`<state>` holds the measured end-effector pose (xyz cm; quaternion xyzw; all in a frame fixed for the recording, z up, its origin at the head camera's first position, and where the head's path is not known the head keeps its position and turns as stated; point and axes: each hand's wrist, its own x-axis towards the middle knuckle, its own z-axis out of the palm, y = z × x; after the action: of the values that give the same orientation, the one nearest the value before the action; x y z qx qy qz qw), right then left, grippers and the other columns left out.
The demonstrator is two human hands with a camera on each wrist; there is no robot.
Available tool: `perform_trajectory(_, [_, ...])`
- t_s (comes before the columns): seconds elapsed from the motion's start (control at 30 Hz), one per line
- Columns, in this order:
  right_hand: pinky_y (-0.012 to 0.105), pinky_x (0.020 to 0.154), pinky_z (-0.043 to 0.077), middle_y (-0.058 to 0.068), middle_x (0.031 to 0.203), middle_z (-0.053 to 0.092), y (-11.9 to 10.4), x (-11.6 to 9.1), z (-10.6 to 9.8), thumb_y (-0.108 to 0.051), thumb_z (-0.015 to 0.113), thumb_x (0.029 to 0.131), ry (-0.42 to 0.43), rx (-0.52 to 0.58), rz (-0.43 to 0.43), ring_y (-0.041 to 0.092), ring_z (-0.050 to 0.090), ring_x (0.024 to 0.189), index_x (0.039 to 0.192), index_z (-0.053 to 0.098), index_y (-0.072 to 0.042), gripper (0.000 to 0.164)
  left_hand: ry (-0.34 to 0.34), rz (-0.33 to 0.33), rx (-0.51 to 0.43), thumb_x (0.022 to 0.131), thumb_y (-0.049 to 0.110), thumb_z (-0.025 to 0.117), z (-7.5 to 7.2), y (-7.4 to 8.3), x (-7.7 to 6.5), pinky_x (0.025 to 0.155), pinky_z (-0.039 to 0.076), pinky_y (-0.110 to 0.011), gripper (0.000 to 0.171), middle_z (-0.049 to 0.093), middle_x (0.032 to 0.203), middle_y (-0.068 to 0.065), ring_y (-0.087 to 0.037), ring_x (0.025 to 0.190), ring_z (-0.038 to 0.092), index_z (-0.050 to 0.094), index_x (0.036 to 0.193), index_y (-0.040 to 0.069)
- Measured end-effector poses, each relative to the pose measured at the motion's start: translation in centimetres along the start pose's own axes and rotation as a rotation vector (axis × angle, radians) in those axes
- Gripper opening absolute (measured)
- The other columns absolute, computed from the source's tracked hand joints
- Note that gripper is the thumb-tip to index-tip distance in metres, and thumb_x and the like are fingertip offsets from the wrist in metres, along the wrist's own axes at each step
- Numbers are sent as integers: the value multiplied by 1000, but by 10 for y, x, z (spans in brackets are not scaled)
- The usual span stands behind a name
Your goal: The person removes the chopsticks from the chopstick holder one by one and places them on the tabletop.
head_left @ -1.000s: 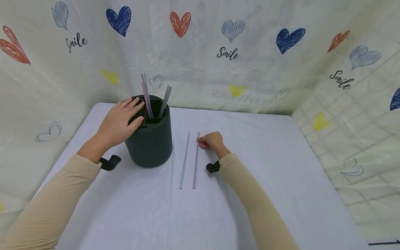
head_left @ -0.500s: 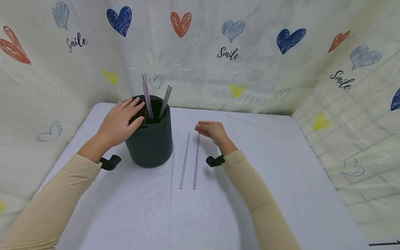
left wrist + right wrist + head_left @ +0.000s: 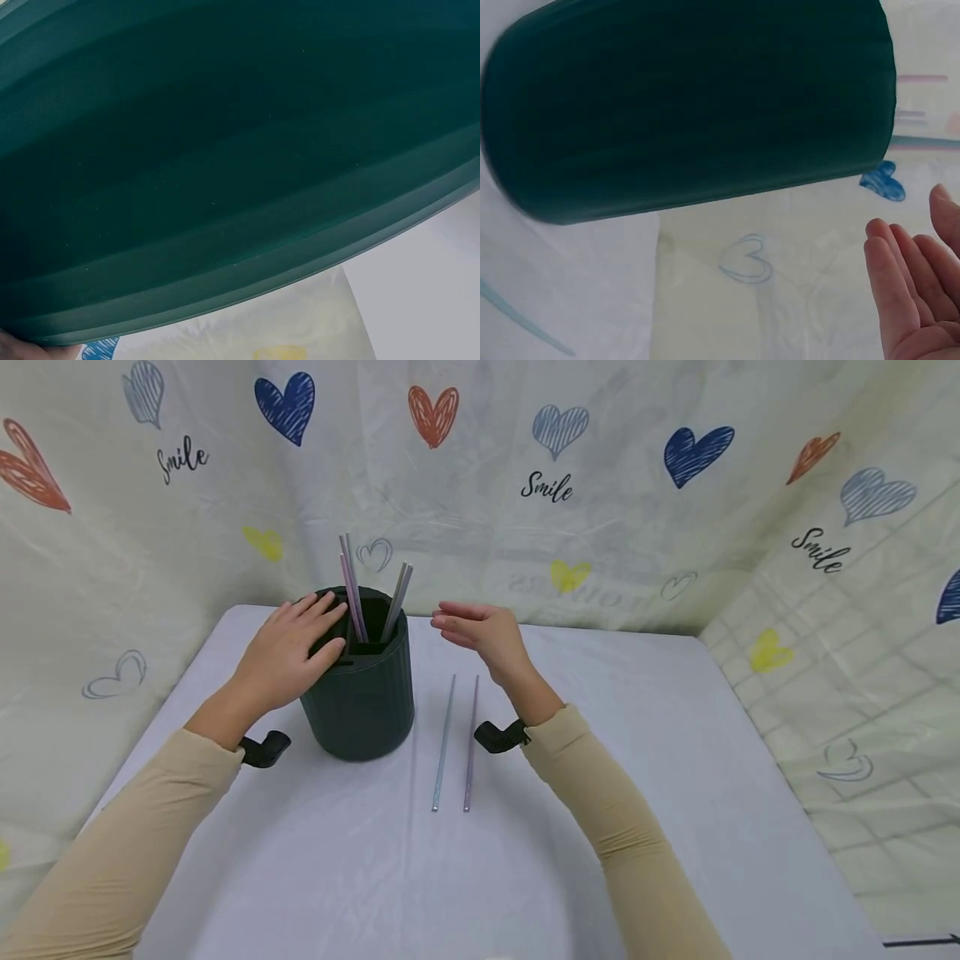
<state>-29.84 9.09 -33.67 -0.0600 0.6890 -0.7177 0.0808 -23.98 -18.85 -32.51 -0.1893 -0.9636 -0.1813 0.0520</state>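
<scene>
A dark green round holder [image 3: 358, 710] with inner compartments stands upright at the left of the table. Over its left rim my left hand [image 3: 287, 652] rests with fingers spread, covering part of the top. Slender pinkish sticks [image 3: 352, 597] lean in one spot of the holder, and greyish ones [image 3: 397, 602] lean farther right. My right hand [image 3: 486, 637] hovers right of the holder, fingers extended and holding nothing. Lying nearly parallel below it are a thin light-blue stick [image 3: 443, 743] and a thin pinkish-purple stick [image 3: 470, 752]. The holder's wall [image 3: 225, 150] fills most of the left wrist view.
A white cloth covers the table [image 3: 675, 777]. Behind and at the sides hangs a pale curtain [image 3: 480, 527] printed with hearts and "Smile". A black strap mount [image 3: 266, 749] sits at my left wrist, another mount [image 3: 500, 737] at my right.
My right hand has let go of the pinkish-purple stick, leaving it on the table, then risen and moved left toward the holder with fingers straightened. The left hand stays put.
</scene>
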Motion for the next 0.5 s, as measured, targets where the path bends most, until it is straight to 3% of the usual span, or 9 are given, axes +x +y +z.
perform_trajectory(0.23, [29,98,56,15,120,73,-17,1,13,-10,74,88,-47,-36,-130,17,72,109,125,69,-3,38,-2,-4,-7,104,35,40,0,-1,-1,125,7,-58,59,23,165,-17,-38,155,14,32,156,8])
perform_trajectory(0.5, [30,97,57,12,117,74,-22,3,27,-13,77,86,-31,-38,-218,15,73,104,119,73,-3,34,-3,5,-3,104,35,40,0,0,1,125,7,-59,59,23,165,-17,-38,154,14,32,156,8])
